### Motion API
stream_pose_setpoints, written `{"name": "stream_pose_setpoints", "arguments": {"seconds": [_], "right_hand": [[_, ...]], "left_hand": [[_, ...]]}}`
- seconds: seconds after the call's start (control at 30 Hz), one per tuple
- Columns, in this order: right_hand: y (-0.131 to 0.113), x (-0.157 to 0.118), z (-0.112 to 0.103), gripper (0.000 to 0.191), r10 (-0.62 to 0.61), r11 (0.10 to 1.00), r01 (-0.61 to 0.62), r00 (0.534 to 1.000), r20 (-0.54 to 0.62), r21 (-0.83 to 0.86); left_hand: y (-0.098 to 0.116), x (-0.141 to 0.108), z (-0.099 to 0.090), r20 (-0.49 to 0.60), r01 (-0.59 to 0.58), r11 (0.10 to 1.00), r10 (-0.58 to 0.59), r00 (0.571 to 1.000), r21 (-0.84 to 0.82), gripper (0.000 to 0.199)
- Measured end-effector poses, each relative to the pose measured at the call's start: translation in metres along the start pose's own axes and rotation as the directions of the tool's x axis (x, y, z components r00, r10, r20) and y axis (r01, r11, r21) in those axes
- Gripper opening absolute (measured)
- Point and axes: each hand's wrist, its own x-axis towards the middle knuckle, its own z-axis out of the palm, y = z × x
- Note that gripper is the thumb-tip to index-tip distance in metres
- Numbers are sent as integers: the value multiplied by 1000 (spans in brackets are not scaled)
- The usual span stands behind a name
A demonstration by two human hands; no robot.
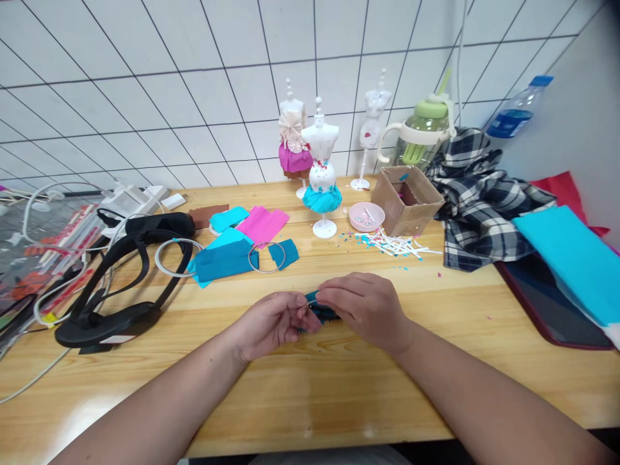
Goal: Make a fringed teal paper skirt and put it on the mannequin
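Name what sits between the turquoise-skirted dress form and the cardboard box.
In the head view, a pink bowl sits between the dress form and the cardboard box.

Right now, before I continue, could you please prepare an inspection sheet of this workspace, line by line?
Surface: wooden table, small coloured bits scattered on it.
Job's things: dark teal piece, between both hands, partly hidden.
Clutter: black headset at left; white strips heaped before the cardboard box; pink bowl beside the box.
Hands: left hand and right hand, both bare, pinching the teal piece; exact grip hidden.
Cables: white cables tangled around the headset; none seen at the hands.
Surroundings: tiled wall behind; co-workers, nothing seen.
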Motion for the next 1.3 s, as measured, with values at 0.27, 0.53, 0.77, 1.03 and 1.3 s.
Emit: {"name": "stream_pose_setpoints", "arguments": {"seconds": [0.27,0.53,0.77,1.03,1.3], "right_hand": [[15,1,-11,21,-14,976,-2,997,-70,-216],[7,2,-4,19,-85,973,98,994,70,-210],[11,0,-2,13,-83,978,85,996,19,-191],[21,9,-5,27,501,751,-527,847,178,397],[14,5,17,41,409,272,-830,558,722,487]], "left_hand": [[3,-4,5,-108,-260,909,309,945,326,24],[-1,2,-3,265,-281,-105,733,627,954,21],[0,1,0,190,-360,93,714,674,928,19],[3,2,-5,297,-320,-105,707,642,942,15],[-3,-5,3,368,-241,-278,677,638,930,17]]}}
